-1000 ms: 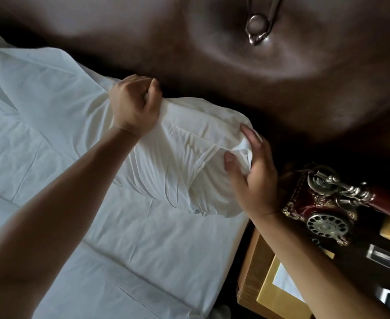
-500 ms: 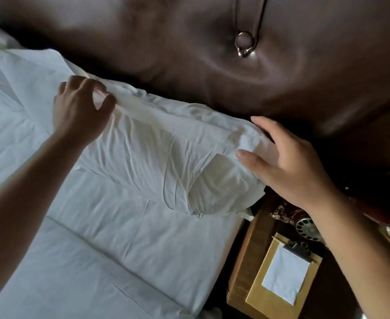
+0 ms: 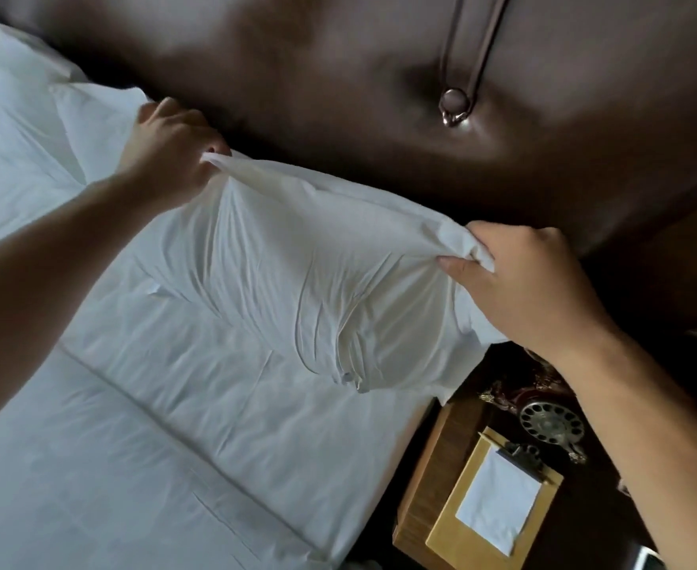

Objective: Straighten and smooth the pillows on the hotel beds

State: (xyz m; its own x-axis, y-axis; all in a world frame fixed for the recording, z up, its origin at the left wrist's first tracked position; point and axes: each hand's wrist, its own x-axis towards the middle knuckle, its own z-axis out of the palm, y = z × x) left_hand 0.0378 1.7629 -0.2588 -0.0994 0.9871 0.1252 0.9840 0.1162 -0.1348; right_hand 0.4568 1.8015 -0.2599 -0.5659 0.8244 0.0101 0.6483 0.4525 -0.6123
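Observation:
A white pillow [image 3: 309, 290] lies wrinkled at the head of the bed, against the brown padded headboard [image 3: 379, 96]. My left hand [image 3: 170, 146] pinches the pillowcase's far left corner and lifts it into a peak. My right hand [image 3: 519, 281] grips the case's far right corner, with bunched fabric between thumb and fingers. The cloth is stretched between the two hands. A second white pillow [image 3: 30, 104] lies further left, partly out of frame.
White bed linen [image 3: 153, 446] covers the mattress below the pillow. To the right stands a wooden nightstand [image 3: 424, 487] with a clipboard notepad [image 3: 499, 508] and an ornate rotary telephone [image 3: 548, 421]. The headboard has a metal button [image 3: 453, 106].
My right hand went from resting open at the pillow's end to gripping its far right corner. My left hand holds the far left corner, and the case is now pulled taut.

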